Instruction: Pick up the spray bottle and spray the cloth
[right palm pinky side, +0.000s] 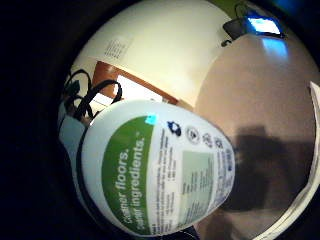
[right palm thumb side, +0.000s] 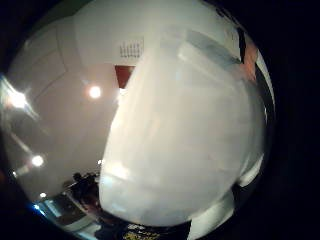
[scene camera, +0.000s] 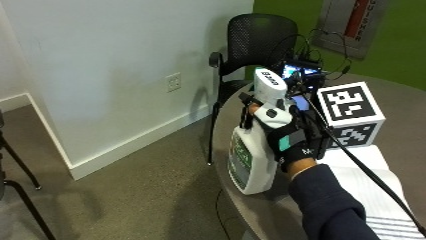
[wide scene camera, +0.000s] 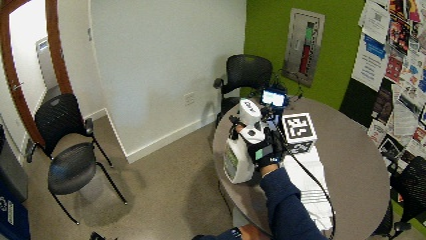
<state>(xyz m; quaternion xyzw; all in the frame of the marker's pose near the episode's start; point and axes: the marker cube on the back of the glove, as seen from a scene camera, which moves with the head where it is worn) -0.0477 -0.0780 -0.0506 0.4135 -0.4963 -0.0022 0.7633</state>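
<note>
Round grey table (scene camera: 399, 100) stands by a white wall, with a green wall behind it; grey floor lies open to the side of the table. Black mesh chair (scene camera: 256, 35) stands at the table's far edge, and two more chairs (wide scene camera: 66, 145) stand well apart near the door.

Spray bottle (scene camera: 253, 150) is white with a green label. It stands upright at the very edge of the table, its base seeming to rest on the tabletop, close to the rim. Gloved right hand (scene camera: 286, 137) grasps the bottle's neck, fingers curled round it just below the white spray head (scene camera: 269, 87). Dark blue sleeve (scene camera: 329, 205) runs from the hand toward the camera.

White cloth with thin stripes (scene camera: 379, 195) lies flat on the table beside the sleeve, near the bottle but apart from it. Its near end is cut off by the frame.

Little finger side palm view: bottle label (right palm pinky side: 150, 175) fills much of the view, text partly readable, "floors" and "ingredients". Thumb side palm view: a pale bottle surface (right palm thumb side: 185, 135) fills the view and shows no detail.

Whether the index finger sits on the trigger cannot be told; the nozzle's front is hidden
</note>
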